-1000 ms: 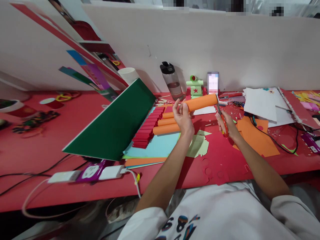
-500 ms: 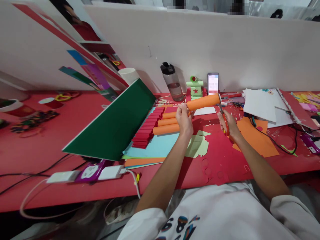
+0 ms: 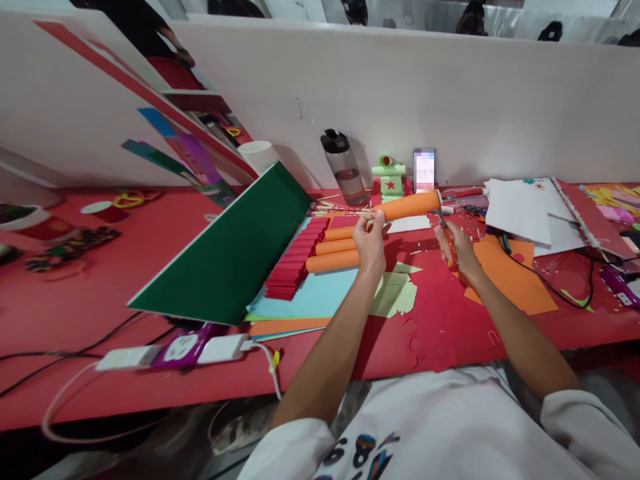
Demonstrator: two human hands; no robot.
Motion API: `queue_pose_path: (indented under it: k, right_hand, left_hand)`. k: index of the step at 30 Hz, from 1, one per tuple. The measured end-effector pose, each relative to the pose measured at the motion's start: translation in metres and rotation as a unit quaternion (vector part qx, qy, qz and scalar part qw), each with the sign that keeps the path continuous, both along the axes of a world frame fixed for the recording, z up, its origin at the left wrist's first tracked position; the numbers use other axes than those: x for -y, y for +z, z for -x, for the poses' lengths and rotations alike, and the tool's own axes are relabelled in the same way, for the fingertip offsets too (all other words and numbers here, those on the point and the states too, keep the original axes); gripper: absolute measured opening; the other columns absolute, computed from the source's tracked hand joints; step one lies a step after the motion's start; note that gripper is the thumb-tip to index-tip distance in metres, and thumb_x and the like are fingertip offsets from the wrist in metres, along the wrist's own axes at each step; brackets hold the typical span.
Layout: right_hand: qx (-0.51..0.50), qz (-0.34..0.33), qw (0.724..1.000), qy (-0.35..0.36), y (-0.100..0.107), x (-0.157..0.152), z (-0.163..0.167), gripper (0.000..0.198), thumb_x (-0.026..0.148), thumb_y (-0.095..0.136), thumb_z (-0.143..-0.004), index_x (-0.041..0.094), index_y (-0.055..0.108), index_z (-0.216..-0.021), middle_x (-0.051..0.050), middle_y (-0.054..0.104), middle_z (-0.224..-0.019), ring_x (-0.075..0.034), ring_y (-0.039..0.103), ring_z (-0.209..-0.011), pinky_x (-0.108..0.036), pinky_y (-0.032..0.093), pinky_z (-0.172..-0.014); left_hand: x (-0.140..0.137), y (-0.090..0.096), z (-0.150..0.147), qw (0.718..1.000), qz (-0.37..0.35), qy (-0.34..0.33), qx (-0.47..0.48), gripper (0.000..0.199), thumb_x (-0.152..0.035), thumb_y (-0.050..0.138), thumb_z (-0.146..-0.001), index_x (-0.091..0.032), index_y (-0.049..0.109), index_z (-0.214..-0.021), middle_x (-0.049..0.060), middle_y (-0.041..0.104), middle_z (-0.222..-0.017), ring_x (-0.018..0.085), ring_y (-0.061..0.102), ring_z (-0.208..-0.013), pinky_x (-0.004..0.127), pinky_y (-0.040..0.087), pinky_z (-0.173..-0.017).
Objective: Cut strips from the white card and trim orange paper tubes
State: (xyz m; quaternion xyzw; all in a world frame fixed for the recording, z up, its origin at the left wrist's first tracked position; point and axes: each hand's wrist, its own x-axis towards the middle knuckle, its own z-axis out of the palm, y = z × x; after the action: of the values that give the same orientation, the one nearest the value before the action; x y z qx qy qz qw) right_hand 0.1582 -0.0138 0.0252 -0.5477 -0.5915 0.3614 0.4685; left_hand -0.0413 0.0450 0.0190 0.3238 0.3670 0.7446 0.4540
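Note:
My left hand (image 3: 370,241) is closed on the near end of an orange paper tube (image 3: 407,205), which is held up above the table. In my right hand (image 3: 459,248) is a pair of scissors with red handles (image 3: 453,253); their blades point up at the tube's right end. Whether the blades are cutting the paper cannot be made out. To the left of my left hand, several more orange paper tubes (image 3: 333,261) lie side by side, next to a row of folded red paper strips (image 3: 295,267). Under them is a light blue sheet (image 3: 300,303).
A green board (image 3: 225,253) leans at the left. A water bottle (image 3: 347,170), a green paper model (image 3: 391,181) and a phone (image 3: 425,170) stand by the white partition (image 3: 310,80). Orange paper (image 3: 520,283), white sheets (image 3: 517,210) and a cable lie right; a power strip (image 3: 180,347) lies left.
The tube and both hands stay almost in place. The fingers of my left hand have shifted slightly on the tube's end. The view has tilted a little.

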Motion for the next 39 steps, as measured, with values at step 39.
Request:
queue_pose_path:
  k: [39]
  right_hand:
    - [0.054,0.009,0.998,-0.016,0.004,0.001,-0.001,0.035,0.064,0.061,-0.099,0.028,0.062,-0.102,0.002,0.057,-0.067,-0.018,0.058,-0.056,-0.028,0.039,-0.052]
  left_hand:
    - [-0.004,-0.011,0.004,0.995,-0.032,0.051,-0.076,0.047,-0.06,0.086,-0.079,-0.02,0.061,-0.082,-0.005,0.059,-0.074,0.011,0.058,-0.064,0.024,0.05,-0.066]
